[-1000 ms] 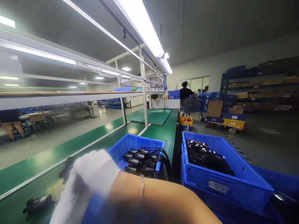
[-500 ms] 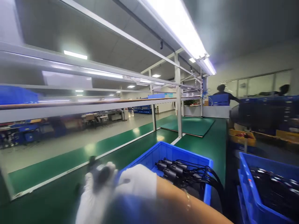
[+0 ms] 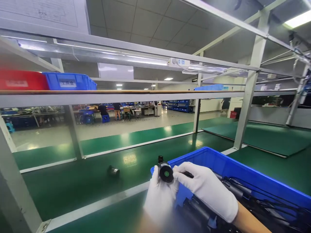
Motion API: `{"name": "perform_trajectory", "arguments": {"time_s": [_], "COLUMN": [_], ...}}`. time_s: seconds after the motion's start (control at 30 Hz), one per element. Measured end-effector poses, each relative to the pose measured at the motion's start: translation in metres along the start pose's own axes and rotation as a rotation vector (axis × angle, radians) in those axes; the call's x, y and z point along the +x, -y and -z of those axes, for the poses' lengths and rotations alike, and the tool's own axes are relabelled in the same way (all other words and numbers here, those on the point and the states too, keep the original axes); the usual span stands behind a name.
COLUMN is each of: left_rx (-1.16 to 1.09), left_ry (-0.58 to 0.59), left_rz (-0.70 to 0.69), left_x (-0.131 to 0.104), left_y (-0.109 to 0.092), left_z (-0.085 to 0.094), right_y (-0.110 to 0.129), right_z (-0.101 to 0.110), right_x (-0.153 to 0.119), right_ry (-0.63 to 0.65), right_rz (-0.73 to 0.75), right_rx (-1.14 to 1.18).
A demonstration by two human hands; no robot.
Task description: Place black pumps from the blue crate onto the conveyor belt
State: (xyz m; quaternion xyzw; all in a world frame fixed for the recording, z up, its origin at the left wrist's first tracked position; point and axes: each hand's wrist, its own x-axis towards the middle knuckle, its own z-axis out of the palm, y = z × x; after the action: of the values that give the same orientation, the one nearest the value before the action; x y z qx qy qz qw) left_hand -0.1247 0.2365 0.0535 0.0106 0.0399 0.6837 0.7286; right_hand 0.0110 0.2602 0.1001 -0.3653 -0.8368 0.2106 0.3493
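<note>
The black cylindrical part (image 3: 166, 172) sits clasped in the left hand (image 3: 159, 197), its long axis pointing roughly toward the camera (green-centred end foremost), while the right hand (image 3: 210, 191) lies just to its right, fingers drawn together, on what I cannot tell.

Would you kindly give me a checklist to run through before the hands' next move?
1. Left hand supports the black cylindrical part: ok.
2. Right hand is close to that part: ok.
3. Right hand's grip is secure: cannot tell, fingertips partly hidden.
4. Blue bin is open at the top: ok.
5. Nothing loose on the green work surface: not ok, a small dark cylinder lies there.
</note>
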Motion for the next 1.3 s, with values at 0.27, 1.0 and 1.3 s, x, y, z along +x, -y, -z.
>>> {"name": "perform_trajectory", "arguments": {"time_s": [0.27, 1.0, 1.3], "left_rx": [-0.050, 0.039, -0.113], "left_ry": [0.089, 0.137, -0.011], "left_rz": [0.048, 0.215, 0.105], "left_x": [-0.005, -0.012, -0.032], "left_y": [-0.002, -0.010, 0.006], "left_z": [0.003, 0.006, -0.014], "right_y": [0.003, 0.002, -0.005], "right_z": [0.000, -0.006, -0.011], "right_x": [-0.007, -0.015, -0.017], "right_ry": [-0.045, -0.160, -0.239], "right_rz": [0.016, 0.597, 0.758], "right_rx": [0.013, -0.281, -0.605]}}
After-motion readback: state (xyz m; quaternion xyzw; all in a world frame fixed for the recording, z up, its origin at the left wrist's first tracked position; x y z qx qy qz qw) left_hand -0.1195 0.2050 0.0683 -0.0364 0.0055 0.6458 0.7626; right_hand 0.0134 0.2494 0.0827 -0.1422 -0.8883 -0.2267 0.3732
